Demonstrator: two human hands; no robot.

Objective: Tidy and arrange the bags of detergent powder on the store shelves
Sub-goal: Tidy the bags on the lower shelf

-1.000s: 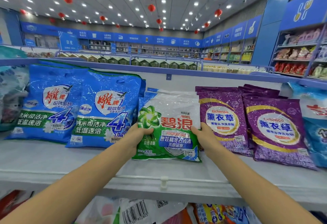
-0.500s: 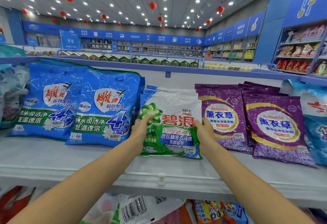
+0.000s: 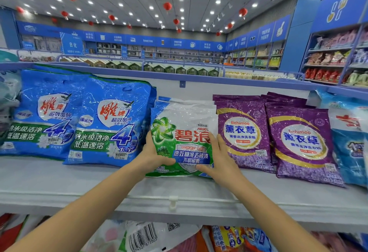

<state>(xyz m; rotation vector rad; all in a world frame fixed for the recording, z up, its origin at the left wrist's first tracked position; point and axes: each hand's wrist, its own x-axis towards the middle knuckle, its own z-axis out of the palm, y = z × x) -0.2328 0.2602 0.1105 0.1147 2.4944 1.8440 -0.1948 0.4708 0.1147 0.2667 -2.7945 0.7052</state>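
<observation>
Bright store aisle, white shelf at chest height: your left hand and right hand grip the green-and-white bag by its lower sides, front of its stack. Blue bags and purple bags beside it already stand faced; this stack looks nearly squared, lower shelves likely remain.
</observation>
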